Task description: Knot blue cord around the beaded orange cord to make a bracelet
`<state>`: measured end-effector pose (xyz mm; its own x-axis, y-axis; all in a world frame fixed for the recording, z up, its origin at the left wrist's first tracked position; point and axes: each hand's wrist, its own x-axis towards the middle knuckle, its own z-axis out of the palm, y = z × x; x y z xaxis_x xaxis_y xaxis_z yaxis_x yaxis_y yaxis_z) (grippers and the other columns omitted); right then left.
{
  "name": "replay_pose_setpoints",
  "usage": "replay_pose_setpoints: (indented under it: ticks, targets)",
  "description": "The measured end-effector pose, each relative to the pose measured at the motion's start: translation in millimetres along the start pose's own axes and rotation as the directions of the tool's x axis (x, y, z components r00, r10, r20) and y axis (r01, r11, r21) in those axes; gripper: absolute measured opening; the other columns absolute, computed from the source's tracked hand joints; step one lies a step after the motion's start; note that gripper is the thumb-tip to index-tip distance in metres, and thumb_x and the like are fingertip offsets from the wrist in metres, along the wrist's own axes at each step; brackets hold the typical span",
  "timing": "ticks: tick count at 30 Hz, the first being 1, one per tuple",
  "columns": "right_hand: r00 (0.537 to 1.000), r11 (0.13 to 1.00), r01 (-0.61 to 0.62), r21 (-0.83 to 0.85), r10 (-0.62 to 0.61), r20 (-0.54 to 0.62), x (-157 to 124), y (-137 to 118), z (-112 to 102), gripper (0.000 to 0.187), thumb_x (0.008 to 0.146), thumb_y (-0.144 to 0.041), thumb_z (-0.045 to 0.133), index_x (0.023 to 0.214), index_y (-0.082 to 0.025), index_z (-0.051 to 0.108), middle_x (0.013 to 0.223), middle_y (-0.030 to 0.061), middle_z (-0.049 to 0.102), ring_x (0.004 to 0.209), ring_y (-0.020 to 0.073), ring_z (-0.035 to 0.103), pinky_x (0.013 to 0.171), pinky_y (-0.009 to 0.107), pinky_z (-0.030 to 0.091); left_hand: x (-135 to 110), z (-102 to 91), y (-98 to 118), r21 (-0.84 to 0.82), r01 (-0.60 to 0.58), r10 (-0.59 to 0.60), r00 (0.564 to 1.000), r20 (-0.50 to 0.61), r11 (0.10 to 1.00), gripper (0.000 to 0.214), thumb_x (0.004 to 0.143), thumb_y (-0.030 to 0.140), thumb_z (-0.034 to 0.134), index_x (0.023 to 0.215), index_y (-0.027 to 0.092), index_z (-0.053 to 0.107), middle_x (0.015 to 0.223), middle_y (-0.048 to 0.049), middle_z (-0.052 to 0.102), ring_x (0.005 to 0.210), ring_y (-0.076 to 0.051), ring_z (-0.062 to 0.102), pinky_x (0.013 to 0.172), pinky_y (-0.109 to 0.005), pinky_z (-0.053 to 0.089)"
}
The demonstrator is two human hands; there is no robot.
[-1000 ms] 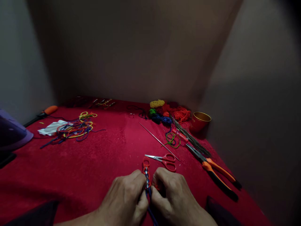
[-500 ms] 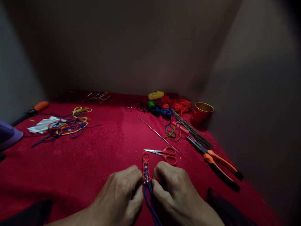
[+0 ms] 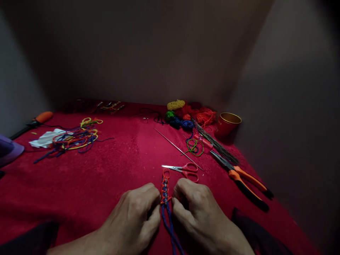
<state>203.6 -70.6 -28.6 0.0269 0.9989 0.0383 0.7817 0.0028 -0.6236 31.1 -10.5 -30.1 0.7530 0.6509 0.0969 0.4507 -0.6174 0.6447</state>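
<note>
Between my hands lies a short knotted band of orange and blue cord with small shiny beads down its middle and an orange loop at its far end. Two blue cords trail from its near end toward me, crossing each other. My left hand is closed at the band's left edge, and my right hand is closed at its right edge. A bit of orange cord runs from the band to the right fingertips. The cord inside the left fingers is mostly hidden. Red-handled scissors lie just beyond the loop.
A metal needle lies beyond the scissors. To the right are orange-handled pliers, a bundle of dark sticks and a red cup. Yarn balls sit at the back. Tangled cords and a purple tool are at left.
Both hands have parted slightly, and a stretch of orange cord now shows between the band and my right fingers. The whole view has shifted a little.
</note>
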Motion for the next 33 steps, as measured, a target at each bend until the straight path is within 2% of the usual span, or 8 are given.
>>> replay_pose_setpoints:
  ticks: [5, 9, 12, 14, 20, 23, 27, 33]
  targets:
    - [0.986, 0.987, 0.162, 0.013, -0.163, 0.020, -0.3, 5.3, -2.2, 0.013, 0.081, -0.010, 0.049, 0.075, -0.020, 0.045, 0.068, -0.0031, 0.053, 0.058, 0.0112, 0.044, 0.055, 0.025, 0.029, -1.7, -2.9, -2.7, 0.008, -0.033, 0.033, 0.999, -0.024, 0.999, 0.019, 0.084, 0.010, 0.044, 0.069, 0.016, 0.054, 0.068, -0.0010, 0.054, 0.058, -0.013, 0.051, 0.053, -0.022, 0.039]
    - [0.981, 0.981, 0.193, 0.009, -0.194, 0.024, -1.0, 7.2, 0.5, 0.012, 0.085, -0.009, 0.047, 0.078, -0.020, 0.047, 0.072, -0.0015, 0.055, 0.060, 0.0118, 0.047, 0.056, 0.025, 0.031, 0.1, -12.3, -4.5, 0.001, -0.213, 0.210, 0.967, -0.144, 0.977, 0.017, 0.087, 0.008, 0.047, 0.090, 0.018, 0.061, 0.095, -0.0064, 0.060, 0.083, -0.016, 0.056, 0.070, -0.026, 0.046]
    - [0.974, 0.974, 0.225, -0.002, -0.224, 0.029, -0.9, 7.6, 2.7, 0.013, 0.088, -0.011, 0.044, 0.079, -0.019, 0.049, 0.074, -0.0002, 0.056, 0.061, 0.0124, 0.047, 0.056, 0.026, 0.032, 7.1, -16.3, -8.0, -0.031, -0.400, 0.397, 0.915, -0.066, 0.916, 0.023, 0.087, 0.003, 0.047, 0.096, 0.018, 0.062, 0.097, -0.0059, 0.063, 0.089, -0.018, 0.054, 0.080, -0.031, 0.045]
    - [0.975, 0.975, 0.222, -0.018, -0.222, 0.024, -0.8, 7.7, 3.4, 0.014, 0.089, -0.011, 0.044, 0.080, -0.019, 0.050, 0.076, 0.0003, 0.056, 0.062, 0.0132, 0.048, 0.057, 0.027, 0.033, 11.5, -15.0, -11.0, -0.032, -0.452, 0.452, 0.892, -0.010, 0.891, 0.022, 0.086, 0.001, 0.048, 0.093, 0.017, 0.062, 0.091, -0.0049, 0.065, 0.085, -0.018, 0.053, 0.081, -0.033, 0.043]
    - [0.980, 0.978, 0.196, -0.068, -0.197, -0.011, -1.8, 4.6, 0.8, 0.015, 0.089, -0.009, 0.046, 0.085, -0.020, 0.054, 0.083, 0.0022, 0.057, 0.070, 0.0163, 0.052, 0.063, 0.029, 0.037, 8.0, -4.9, -13.5, 0.049, -0.365, 0.367, 0.929, -0.049, 0.930, 0.020, 0.088, 0.003, 0.046, 0.084, 0.014, 0.062, 0.084, -0.0069, 0.060, 0.078, -0.018, 0.050, 0.070, -0.030, 0.042]
    - [0.956, 0.960, 0.275, -0.055, -0.279, -0.088, -2.3, 1.5, -2.0, 0.015, 0.091, -0.011, 0.045, 0.094, -0.019, 0.057, 0.090, 0.0050, 0.058, 0.073, 0.0171, 0.054, 0.063, 0.029, 0.039, 3.5, -10.6, -12.7, 0.035, -0.331, 0.332, 0.932, -0.142, 0.943, 0.018, 0.089, 0.005, 0.047, 0.091, 0.016, 0.062, 0.094, -0.0084, 0.059, 0.084, -0.018, 0.052, 0.070, -0.029, 0.044]
    - [0.888, 0.888, 0.448, -0.103, -0.456, -0.067, -2.2, 0.7, -3.2, 0.017, 0.091, -0.015, 0.046, 0.085, -0.015, 0.063, 0.076, 0.0057, 0.058, 0.065, 0.0161, 0.053, 0.054, 0.027, 0.038, 3.0, -25.8, -16.2, 0.009, -0.347, 0.338, 0.909, -0.245, 0.938, 0.024, 0.087, 0.002, 0.048, 0.102, 0.017, 0.059, 0.096, -0.0067, 0.060, 0.087, -0.017, 0.053, 0.074, -0.028, 0.045]
    - [0.826, 0.817, 0.540, -0.204, -0.561, -0.060, -2.0, 8.0, 2.0, 0.018, 0.090, -0.023, 0.053, 0.092, -0.016, 0.070, 0.067, 0.0048, 0.058, 0.056, 0.0144, 0.050, 0.049, 0.025, 0.036, 10.5, -28.4, -23.9, 0.068, -0.370, 0.375, 0.922, -0.093, 0.926, 0.021, 0.089, 0.005, 0.047, 0.082, 0.014, 0.064, 0.083, -0.0056, 0.061, 0.076, -0.016, 0.049, 0.068, -0.028, 0.041]
